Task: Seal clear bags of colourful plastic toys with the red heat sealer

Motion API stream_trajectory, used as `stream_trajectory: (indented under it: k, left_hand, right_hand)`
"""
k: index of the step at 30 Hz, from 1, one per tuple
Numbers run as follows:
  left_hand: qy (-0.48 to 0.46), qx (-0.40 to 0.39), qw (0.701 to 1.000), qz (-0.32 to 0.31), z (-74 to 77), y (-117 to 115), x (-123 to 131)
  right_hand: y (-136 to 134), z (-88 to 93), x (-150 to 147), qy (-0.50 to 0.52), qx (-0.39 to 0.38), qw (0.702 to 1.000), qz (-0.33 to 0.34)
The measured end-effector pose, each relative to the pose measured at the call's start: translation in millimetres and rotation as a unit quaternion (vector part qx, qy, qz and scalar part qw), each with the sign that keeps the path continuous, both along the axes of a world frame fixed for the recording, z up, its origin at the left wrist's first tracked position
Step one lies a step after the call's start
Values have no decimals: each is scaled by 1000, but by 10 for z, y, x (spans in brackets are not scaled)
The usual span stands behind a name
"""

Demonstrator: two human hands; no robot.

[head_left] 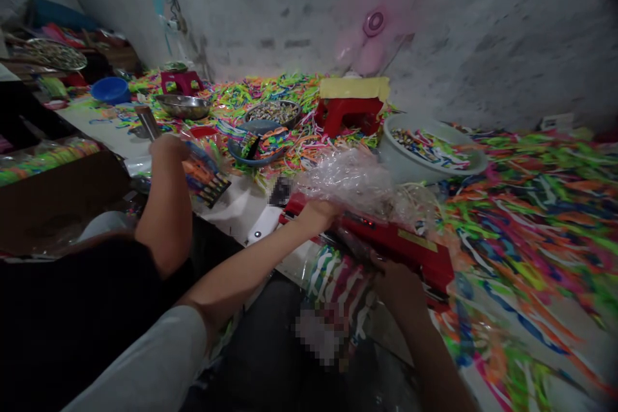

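A red bag sealer lies across in front of me, with small red lights on its top. From its near edge hangs a clear plastic bag filled with a row of colourful striped strips. My left hand is closed at the left end of the sealer, gripping the bag's upper edge; its fingertips are partly hidden. At the right corner of the bag my right hand is closed, pinching the plastic close to the sealer's front. Clear empty bags lie heaped just behind the sealer.
At left, a co-worker's hand is beside a pack of strips. A whitish tub, blue basin and red stool stand behind. A pink fan faces me. Colourful strips cover the right-hand floor.
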State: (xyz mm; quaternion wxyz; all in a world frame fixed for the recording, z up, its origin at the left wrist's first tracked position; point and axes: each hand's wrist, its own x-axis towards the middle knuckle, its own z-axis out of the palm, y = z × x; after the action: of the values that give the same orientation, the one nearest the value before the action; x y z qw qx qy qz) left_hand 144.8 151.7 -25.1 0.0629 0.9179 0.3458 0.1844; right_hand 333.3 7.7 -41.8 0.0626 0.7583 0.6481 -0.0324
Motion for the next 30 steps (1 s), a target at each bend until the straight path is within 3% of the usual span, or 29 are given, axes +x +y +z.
stream_trajectory:
  k: [10, 17, 22, 25, 27, 30]
  left_hand:
    - [54, 25, 998, 25, 118, -16, -30]
    - [52, 2, 999, 3, 88, 12, -73]
    - [68, -9, 998, -2, 417, -38, 56]
    - [58, -68, 996, -14, 660, -10, 129]
    - [3, -149, 989, -7, 749, 55, 144]
    - [-161, -300, 940, 25, 769, 229, 159]
  right_hand:
    - [67, 70, 49, 26, 24, 999, -16]
    - [96, 67, 28, 37, -25, 999, -17]
    - [81, 18, 61, 38, -10, 999, -2]
    - [130, 60, 160, 75, 26, 997, 2]
    - [225, 162, 271, 137, 55, 989, 7]
    - [501, 418, 470, 244, 160, 956, -16]
